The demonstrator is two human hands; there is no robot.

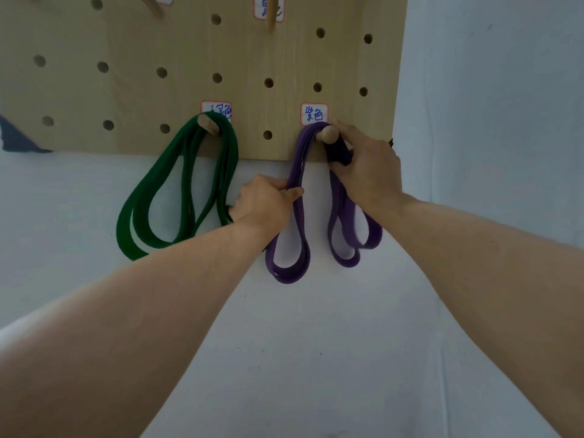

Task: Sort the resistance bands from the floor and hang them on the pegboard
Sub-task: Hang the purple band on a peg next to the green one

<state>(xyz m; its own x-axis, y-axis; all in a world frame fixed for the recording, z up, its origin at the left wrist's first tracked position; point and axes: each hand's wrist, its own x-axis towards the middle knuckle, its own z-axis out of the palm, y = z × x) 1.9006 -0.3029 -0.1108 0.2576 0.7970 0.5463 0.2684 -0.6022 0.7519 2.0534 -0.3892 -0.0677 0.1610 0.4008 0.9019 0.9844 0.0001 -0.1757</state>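
Note:
A wooden pegboard (132,90) hangs on a white wall. Purple resistance bands (286,263) drape in loops over a round wooden peg (328,134) under a handwritten label (313,114). My left hand (265,200) pinches the left strands of the purple bands below the board's edge. My right hand (366,165) grips the right strands just beside the peg, and something dark shows under its fingers. Green resistance bands (151,210) hang in long loops from a second peg (207,121) to the left, also labelled.
Another wooden peg (270,14) with a label sticks out near the top of the board. Many open peg holes cover the board. A dark blue object (19,137) shows at the far left edge. White wall fills the space below the board.

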